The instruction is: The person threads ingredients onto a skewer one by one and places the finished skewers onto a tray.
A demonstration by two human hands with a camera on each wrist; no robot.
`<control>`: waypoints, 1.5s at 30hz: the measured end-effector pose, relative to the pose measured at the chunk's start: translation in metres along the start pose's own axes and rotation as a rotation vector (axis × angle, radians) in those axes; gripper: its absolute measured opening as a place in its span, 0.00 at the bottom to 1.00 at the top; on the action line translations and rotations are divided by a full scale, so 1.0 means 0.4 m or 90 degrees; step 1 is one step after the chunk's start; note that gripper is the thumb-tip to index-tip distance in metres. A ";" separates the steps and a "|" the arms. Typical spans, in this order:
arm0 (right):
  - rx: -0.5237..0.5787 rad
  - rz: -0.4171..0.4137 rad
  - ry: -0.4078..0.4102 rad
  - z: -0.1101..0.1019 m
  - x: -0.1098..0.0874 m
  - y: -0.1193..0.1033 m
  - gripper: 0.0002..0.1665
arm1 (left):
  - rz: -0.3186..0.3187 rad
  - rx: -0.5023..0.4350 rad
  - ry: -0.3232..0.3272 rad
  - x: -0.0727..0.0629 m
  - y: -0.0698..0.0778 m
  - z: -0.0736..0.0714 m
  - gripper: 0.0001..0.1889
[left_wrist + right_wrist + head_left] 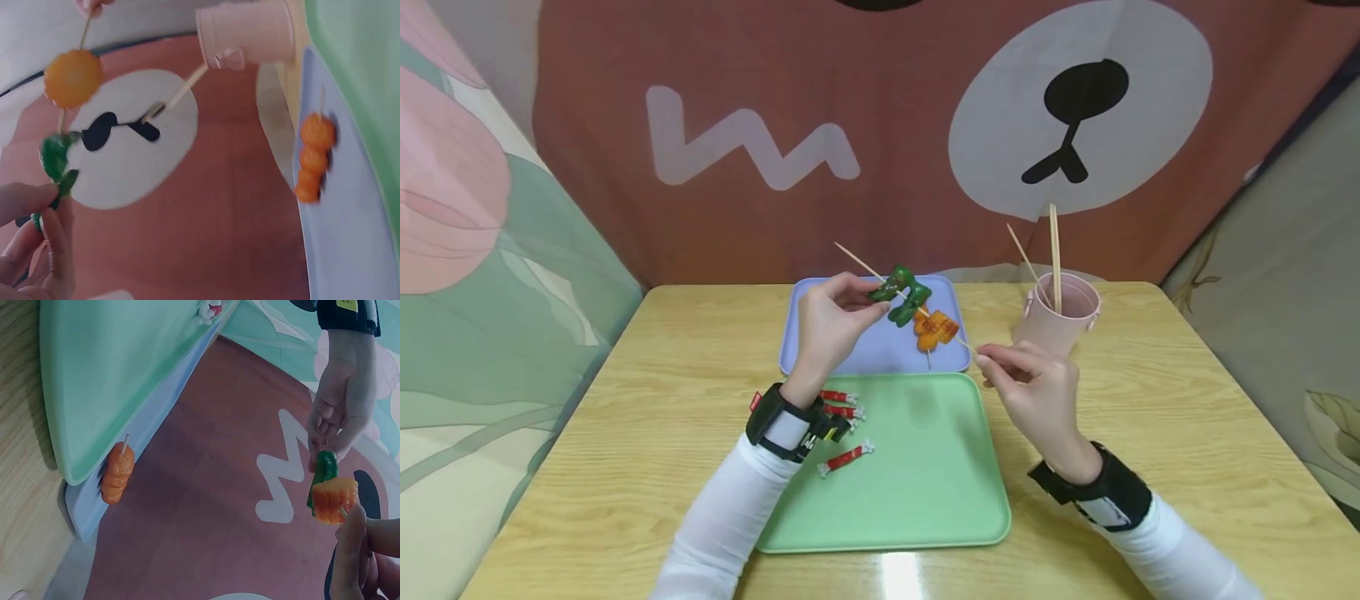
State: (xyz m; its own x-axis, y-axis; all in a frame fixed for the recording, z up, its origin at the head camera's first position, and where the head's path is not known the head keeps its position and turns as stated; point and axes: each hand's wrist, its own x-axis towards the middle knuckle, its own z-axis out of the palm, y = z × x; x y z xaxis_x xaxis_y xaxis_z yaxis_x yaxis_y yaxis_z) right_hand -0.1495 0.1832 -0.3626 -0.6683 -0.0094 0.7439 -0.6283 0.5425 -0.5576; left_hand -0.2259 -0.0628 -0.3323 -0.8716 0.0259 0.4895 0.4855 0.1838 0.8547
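Note:
A wooden skewer [856,258] is held aslant between the two hands above the blue tray [872,352]. Threaded on it are glossy green pepper-like pieces [916,304] and a ridged orange-yellow corn piece [943,326]. The left hand [837,321] pinches a green piece between thumb and fingers, and this grip shows closely in the left wrist view. Thumb and fingers of the right hand [1036,390] pinch the skewer's bare lower end, just past the corn piece. Below, a second skewer of rounded orange pieces [314,157] lies on the blue tray.
A green tray [925,508] sits in front of the blue one, with several red-wrapped sticks [847,457] at its left, partly behind the left wrist. To the right stands a pink cup [1051,330] holding bare wooden sticks [1056,250]. A printed cloth [775,225] hangs behind the table.

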 end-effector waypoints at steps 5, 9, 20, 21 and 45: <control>0.003 0.005 -0.003 -0.001 -0.004 -0.001 0.07 | 0.020 -0.023 0.023 0.003 -0.006 -0.018 0.11; 0.007 0.010 -0.002 -0.001 -0.001 -0.001 0.06 | 0.030 -0.023 0.020 0.006 -0.002 -0.022 0.11; -0.045 0.049 -0.103 -0.005 0.007 -0.014 0.06 | 0.034 0.004 0.012 0.006 0.001 -0.021 0.10; -0.056 0.061 -0.130 -0.007 0.009 -0.019 0.06 | 0.033 0.012 0.005 0.007 0.000 -0.020 0.10; 0.061 0.369 -0.403 0.131 0.064 -0.021 0.06 | 0.022 0.152 0.012 -0.002 -0.077 -0.104 0.13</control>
State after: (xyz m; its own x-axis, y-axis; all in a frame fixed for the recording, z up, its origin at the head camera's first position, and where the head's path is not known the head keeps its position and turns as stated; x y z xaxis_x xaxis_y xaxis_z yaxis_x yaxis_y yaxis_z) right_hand -0.1823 0.1344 -0.3584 -0.9720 -0.2349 0.0024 -0.1310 0.5335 -0.8356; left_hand -0.2371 -0.1092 -0.3519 -0.8522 0.0184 0.5228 0.4832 0.4108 0.7732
